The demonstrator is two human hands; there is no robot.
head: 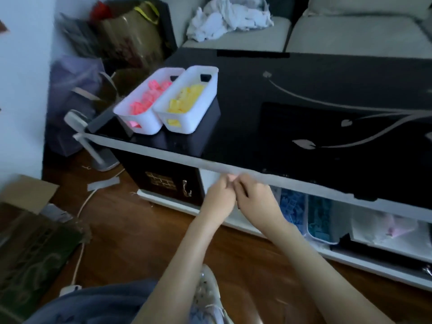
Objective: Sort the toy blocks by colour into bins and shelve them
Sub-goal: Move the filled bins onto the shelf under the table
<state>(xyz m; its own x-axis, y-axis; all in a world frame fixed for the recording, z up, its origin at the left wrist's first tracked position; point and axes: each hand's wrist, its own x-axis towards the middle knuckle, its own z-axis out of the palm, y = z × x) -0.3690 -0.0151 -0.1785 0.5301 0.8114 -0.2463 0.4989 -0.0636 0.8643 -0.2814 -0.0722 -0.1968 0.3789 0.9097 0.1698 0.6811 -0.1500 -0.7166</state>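
Two bins, pink bin and yellow bin, stand touching at the desk corner; blue bin and teal bin sit shelved below. Left grip and right grip curl together under the edge; whether they hold anything, I cannot tell. A hasty reach could knock the pink bin off.

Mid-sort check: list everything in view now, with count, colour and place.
bin of pink blocks: one, white, table's left end
bin of yellow blocks: one, white, right beside the pink one
table: one, black top with grey leaf pattern, centre
bin of blue blocks: one, clear, shelf under the tabletop
bin of teal blocks: one, clear, right of the blue one
sofa: one, beige, behind the table
cloth heap: one, white, on the sofa
cardboard box: one, brown, floor at left
left hand: one, curled, table's front edge, against the right hand
right hand: one, curled, same spot; grip blurred
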